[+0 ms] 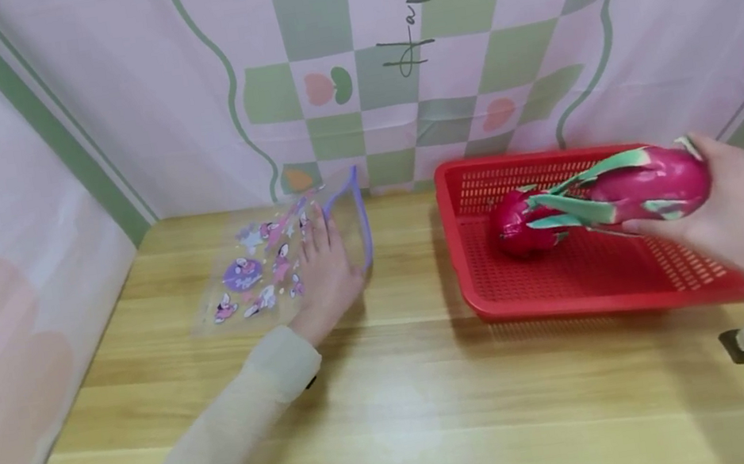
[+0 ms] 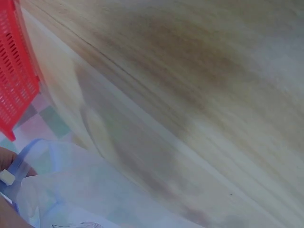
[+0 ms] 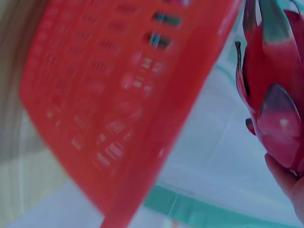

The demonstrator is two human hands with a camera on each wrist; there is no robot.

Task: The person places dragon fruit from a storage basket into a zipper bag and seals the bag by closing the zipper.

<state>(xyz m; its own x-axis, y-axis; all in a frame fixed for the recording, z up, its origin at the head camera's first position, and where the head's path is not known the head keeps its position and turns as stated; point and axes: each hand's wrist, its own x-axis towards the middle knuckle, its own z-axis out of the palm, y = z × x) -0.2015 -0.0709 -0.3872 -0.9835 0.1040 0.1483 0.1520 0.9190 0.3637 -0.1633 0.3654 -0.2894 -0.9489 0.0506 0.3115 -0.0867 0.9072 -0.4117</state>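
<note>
My left hand rests on a clear plastic zip bag printed with small cartoon figures, its fingers stretched out. The thumb lies near the bag's purple-edged mouth, which stands partly raised on the right. In the left wrist view, a white zip slider shows beside the fingertips. My right hand grips a dragon fruit by its rounded end, held above the red basket. Its green leaf tips point left and overlap a second dragon fruit lying inside the basket.
The basket has slotted walls and stands at the back right of the wooden table. Behind the table hangs a checkered fabric backdrop, and another printed cloth hangs along the left side.
</note>
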